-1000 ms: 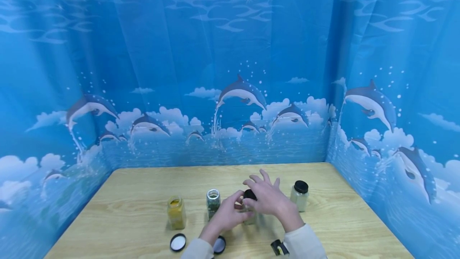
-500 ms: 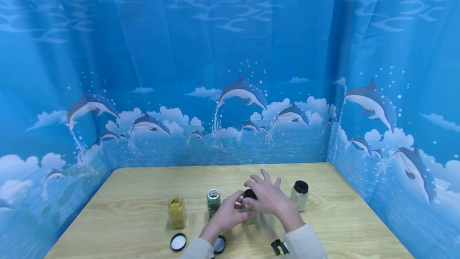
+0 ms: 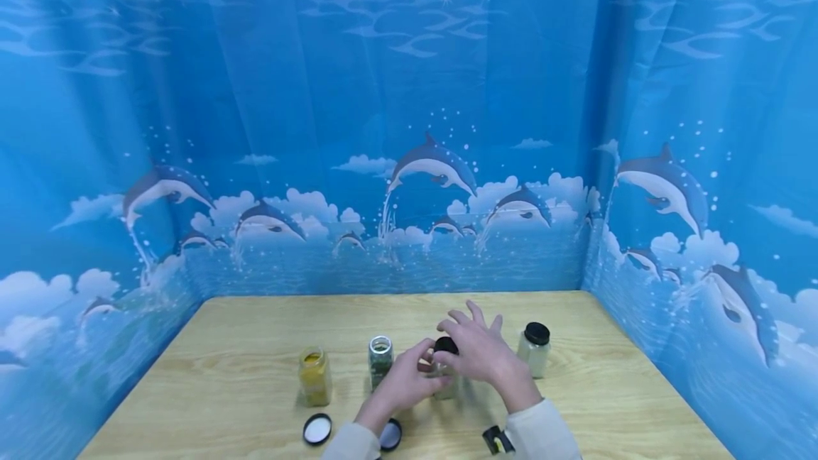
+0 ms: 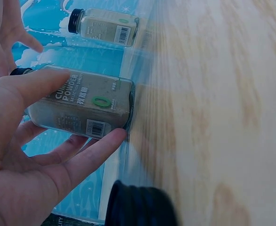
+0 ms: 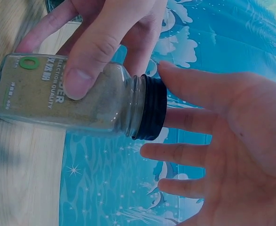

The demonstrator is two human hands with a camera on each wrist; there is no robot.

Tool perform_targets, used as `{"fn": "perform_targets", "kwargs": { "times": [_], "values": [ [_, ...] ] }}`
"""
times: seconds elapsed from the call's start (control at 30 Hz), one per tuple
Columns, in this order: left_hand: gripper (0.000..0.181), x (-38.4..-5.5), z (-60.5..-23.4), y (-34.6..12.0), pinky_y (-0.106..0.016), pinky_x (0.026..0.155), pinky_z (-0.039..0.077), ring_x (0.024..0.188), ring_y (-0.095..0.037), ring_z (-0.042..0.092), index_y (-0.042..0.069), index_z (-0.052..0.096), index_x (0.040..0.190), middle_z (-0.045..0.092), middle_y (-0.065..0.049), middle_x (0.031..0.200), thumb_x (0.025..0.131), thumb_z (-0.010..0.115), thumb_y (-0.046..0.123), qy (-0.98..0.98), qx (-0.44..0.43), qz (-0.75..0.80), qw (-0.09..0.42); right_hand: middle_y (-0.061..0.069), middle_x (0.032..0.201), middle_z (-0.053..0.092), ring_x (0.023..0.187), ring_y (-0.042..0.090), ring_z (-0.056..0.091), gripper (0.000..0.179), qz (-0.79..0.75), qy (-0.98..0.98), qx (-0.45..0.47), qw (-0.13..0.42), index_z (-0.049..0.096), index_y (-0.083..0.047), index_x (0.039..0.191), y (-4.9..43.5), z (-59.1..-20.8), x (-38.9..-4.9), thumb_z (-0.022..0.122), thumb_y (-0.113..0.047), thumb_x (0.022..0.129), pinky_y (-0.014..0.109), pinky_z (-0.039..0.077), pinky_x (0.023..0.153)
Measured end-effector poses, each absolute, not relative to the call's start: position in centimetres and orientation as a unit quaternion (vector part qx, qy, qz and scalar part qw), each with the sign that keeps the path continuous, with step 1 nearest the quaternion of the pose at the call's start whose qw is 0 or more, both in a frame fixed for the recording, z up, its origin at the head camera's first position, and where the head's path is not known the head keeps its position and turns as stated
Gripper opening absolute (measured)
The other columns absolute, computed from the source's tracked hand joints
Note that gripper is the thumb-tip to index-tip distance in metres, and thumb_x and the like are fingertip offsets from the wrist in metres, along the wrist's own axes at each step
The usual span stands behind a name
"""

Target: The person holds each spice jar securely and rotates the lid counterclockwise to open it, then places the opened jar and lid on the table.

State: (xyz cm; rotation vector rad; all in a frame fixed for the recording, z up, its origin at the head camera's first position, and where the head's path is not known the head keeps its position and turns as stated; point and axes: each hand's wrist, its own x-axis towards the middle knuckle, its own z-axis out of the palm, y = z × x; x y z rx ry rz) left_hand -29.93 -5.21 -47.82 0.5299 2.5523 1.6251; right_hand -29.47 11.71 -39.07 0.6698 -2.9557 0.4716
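My left hand (image 3: 405,378) grips a square glass spice jar (image 4: 86,106) of brownish-grey powder, its thumb across the printed label and its fingers behind the glass. "POWDER" reads on that label in the left wrist view. On top sits a black screw lid (image 5: 154,108), in place on the neck. My right hand (image 3: 482,350) pinches this lid between thumb and index finger, the other fingers spread out straight. From the head, part of the jar is hidden by both hands.
An uncapped jar of yellow powder (image 3: 314,382) and one of dark green flakes (image 3: 380,364) stand to the left. Two black lids, one nearer the left (image 3: 317,430), lie in front. A capped jar (image 3: 533,353) is at right, a small black object (image 3: 498,439) near the right sleeve.
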Motion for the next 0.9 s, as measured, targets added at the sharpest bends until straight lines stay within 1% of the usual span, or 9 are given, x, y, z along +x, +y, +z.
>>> {"fn": "perform_targets", "kwargs": {
  "times": [0.3,0.47,0.63,0.73,0.9],
  "values": [
    [0.039,-29.93,-47.47,-5.31,-0.056,0.093,0.060,0.113,-0.037,0.069,0.023,0.065,0.116,0.068,-0.012,0.122,0.083,0.086,0.024,0.835,0.170,0.522,0.030,0.018,0.149,0.056,0.152,0.051,0.027,0.041,0.155,-0.962,0.220,0.045,0.070,-0.013,0.121,11.79,-38.96,-29.64,0.078,-0.039,0.090,0.093,0.015,0.104],
    [0.037,-29.91,-47.47,-5.49,-0.054,0.094,0.060,0.113,-0.036,0.069,0.024,0.064,0.114,0.068,-0.012,0.122,0.084,0.085,0.025,0.836,0.171,0.521,0.028,0.018,0.149,0.056,0.152,0.051,0.027,0.041,0.159,-0.961,0.222,0.045,0.071,-0.013,0.120,11.58,-38.89,-29.69,0.079,-0.039,0.090,0.093,0.014,0.104],
    [0.037,-29.78,-47.57,-5.78,-0.057,0.094,0.060,0.113,-0.038,0.069,0.023,0.064,0.115,0.067,-0.013,0.123,0.084,0.085,0.023,0.833,0.168,0.526,0.030,0.019,0.148,0.057,0.151,0.052,0.028,0.041,0.158,-0.959,0.229,0.045,0.071,-0.012,0.120,11.36,-38.94,-29.62,0.079,-0.040,0.090,0.094,0.015,0.103],
    [0.038,-29.86,-47.79,-5.74,-0.057,0.094,0.059,0.112,-0.037,0.069,0.023,0.064,0.117,0.067,-0.012,0.121,0.084,0.085,0.021,0.830,0.172,0.530,0.032,0.018,0.147,0.057,0.151,0.052,0.028,0.041,0.159,-0.960,0.228,0.043,0.071,-0.013,0.119,11.44,-39.03,-29.54,0.079,-0.039,0.090,0.094,0.015,0.104],
    [0.037,-29.99,-48.17,-5.51,-0.053,0.095,0.060,0.112,-0.035,0.070,0.023,0.064,0.118,0.068,-0.009,0.118,0.086,0.084,0.021,0.827,0.183,0.530,0.031,0.018,0.147,0.057,0.151,0.052,0.028,0.041,0.155,-0.962,0.219,0.045,0.071,-0.014,0.119,11.67,-39.21,-29.47,0.080,-0.040,0.089,0.093,0.014,0.104]
  ]
}}
